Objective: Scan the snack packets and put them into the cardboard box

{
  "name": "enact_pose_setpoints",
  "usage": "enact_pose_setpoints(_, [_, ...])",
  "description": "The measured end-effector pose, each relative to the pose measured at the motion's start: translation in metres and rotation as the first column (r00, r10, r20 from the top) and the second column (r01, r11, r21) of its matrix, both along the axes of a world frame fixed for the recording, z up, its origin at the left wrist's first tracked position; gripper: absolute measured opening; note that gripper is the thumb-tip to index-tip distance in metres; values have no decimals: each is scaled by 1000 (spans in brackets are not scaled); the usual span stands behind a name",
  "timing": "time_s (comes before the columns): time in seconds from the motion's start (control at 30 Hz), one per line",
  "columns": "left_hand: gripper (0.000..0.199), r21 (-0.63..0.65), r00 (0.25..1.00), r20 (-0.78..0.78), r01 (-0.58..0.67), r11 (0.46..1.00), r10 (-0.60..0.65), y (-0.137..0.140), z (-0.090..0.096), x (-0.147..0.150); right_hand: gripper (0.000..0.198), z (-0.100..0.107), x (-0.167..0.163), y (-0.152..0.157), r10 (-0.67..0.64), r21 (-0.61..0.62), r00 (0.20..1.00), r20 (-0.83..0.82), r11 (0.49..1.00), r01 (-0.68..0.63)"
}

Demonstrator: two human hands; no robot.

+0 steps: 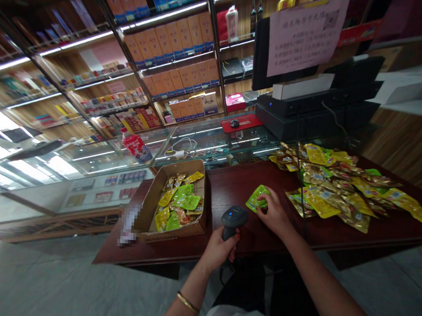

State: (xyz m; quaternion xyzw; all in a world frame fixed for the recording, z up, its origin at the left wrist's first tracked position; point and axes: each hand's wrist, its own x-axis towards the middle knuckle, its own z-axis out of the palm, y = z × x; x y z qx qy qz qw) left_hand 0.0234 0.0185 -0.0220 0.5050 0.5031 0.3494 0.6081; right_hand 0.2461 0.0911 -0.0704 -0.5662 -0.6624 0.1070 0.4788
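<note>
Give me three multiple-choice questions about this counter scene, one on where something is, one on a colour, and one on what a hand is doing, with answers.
1. Where is the cardboard box?
A. Left of the scanner
B. On the floor
C. On a shelf

2. What colour is the packet under the right hand?
A. Red
B. Green
C. Blue

3. What is the left hand doing?
A. Resting flat on the table
B. Reaching into the box
C. Gripping the barcode scanner

Answers: A, the box sits on the dark table to the scanner's left; B, the packet is bright green; C, its fingers wrap the scanner's handle.
</note>
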Motion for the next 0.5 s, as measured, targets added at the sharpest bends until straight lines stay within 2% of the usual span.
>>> enact_pose_setpoints(0.27, [37, 6, 999, -15, 41, 999, -41, 1, -3, -2, 20, 2, 1, -2, 19, -8, 1000, 17, 1000, -19])
enact_pose_setpoints(0.5, [37, -7, 999, -11, 34, 999, -34, 0, 3, 0, 19, 4, 1, -2, 9, -9, 1000, -6, 1000, -9])
